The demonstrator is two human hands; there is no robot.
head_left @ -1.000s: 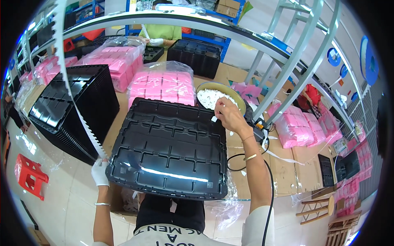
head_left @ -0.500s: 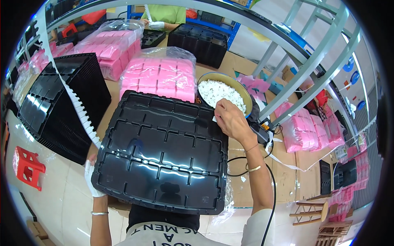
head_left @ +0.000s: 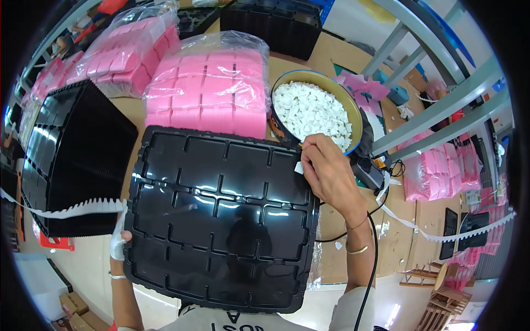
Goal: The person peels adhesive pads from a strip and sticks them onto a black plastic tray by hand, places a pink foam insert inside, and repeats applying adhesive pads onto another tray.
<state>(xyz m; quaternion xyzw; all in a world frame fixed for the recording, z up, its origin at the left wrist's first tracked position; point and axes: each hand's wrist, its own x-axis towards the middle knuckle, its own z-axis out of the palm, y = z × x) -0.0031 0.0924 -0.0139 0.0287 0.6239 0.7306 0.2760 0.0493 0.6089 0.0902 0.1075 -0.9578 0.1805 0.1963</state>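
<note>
A glossy black plastic tray [head_left: 193, 237] with moulded ridges lies before me, close to my body. My left hand [head_left: 118, 243], in a white glove with a bare fingertip showing, grips its left edge; the fingers underneath are hidden. A white toothed strip [head_left: 83, 208] runs from the left to just above that hand; whether the hand holds it too I cannot tell. At the tray's far right corner, my bare right hand [head_left: 330, 175] pinches a small white piece [head_left: 299, 167] against or just over the rim. Beyond it stands a round bowl [head_left: 358, 113] full of small white pieces [head_left: 312, 110].
Tall stacks of black trays stand at the left [head_left: 88, 165] and at the back [head_left: 270, 27]. Bagged pink blocks [head_left: 210, 88] sit behind the tray. A grey metal frame [head_left: 441, 116] rises at the right. A black cable [head_left: 374, 248] passes beside my right forearm.
The view has shifted, and the tray sits flatter and lower in it. The toothed strip has swung from a steep slant to nearly level. My right hand stays pinched at the tray's corner.
</note>
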